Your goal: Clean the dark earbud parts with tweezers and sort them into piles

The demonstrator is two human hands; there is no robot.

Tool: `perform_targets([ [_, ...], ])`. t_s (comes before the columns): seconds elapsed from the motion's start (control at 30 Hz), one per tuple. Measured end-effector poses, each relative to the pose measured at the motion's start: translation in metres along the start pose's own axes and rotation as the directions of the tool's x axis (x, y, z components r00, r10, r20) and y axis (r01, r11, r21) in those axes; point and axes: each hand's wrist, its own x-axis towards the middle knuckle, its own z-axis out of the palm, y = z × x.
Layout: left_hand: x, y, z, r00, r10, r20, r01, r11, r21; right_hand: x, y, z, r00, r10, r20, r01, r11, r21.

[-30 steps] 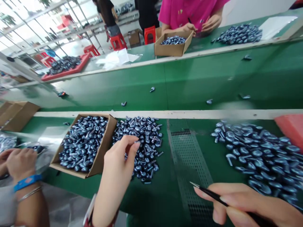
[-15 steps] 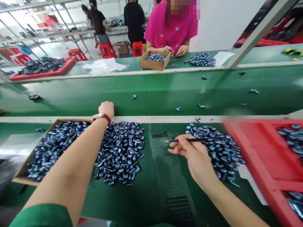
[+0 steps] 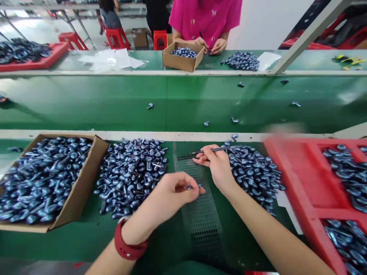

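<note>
My left hand (image 3: pixel 179 193), with a red watch strap (image 3: pixel 129 242), is closed in a pinch over the strip. Between its fingers shows a bit of a dark blue earbud (image 3: pixel 189 187), mostly hidden. My right hand (image 3: pixel 219 166) grips a thin black tweezer-like tool (image 3: pixel 219 149), its metal tip pointing left over the strip's far end. Under both hands lies a clear strip (image 3: pixel 202 214) with rows of small black dots. A pile of earbud pieces (image 3: pixel 132 172) lies left of the strip, another pile (image 3: pixel 252 173) right of it.
A cardboard box (image 3: pixel 77 194) full of earbud pieces stands at left, a red compartment tray (image 3: pixel 309 183) at right. Beyond the pale ledge (image 3: pixel 137 135), a green belt (image 3: pixel 114 99) carries scattered earbuds. A person in pink (image 3: pixel 206 23) works opposite beside a small box (image 3: pixel 179 63).
My left hand has come back from the far ledge to the strip, now pinching an earbud. My right hand still holds the tool near the strip's far end. The view has tilted down.
</note>
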Motion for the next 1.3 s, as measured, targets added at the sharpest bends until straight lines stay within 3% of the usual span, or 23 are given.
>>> perform_targets([
  [0.07,-0.004,-0.012,0.017,0.999,-0.012,0.036,0.017,0.989,-0.147,-0.001,0.0,-0.001,1.0,-0.014,-0.002,0.014,1.0,-0.007],
  [0.13,-0.001,-0.023,0.022,1.0,-0.022,0.0,0.021,0.973,-0.229,-0.001,0.0,0.0,1.0,-0.025,-0.006,0.025,1.0,-0.007],
  [0.33,0.014,-0.044,0.02,0.98,-0.069,-0.186,0.03,0.978,-0.207,-0.002,0.0,0.0,0.999,-0.037,-0.016,0.037,0.999,0.006],
  [1.03,0.013,-0.041,0.018,0.971,-0.109,-0.212,0.072,0.982,-0.176,-0.004,-0.002,0.0,0.999,-0.027,-0.047,0.03,0.997,0.064],
  [1.2,0.015,-0.044,0.021,0.965,-0.12,-0.233,0.054,0.962,-0.268,-0.003,-0.002,-0.001,0.999,-0.048,-0.024,0.051,0.989,0.137],
  [1.3,0.01,-0.043,0.021,0.963,-0.146,-0.228,0.039,0.908,-0.417,-0.019,-0.011,-0.001,0.998,-0.068,0.013,0.064,0.982,0.178],
])
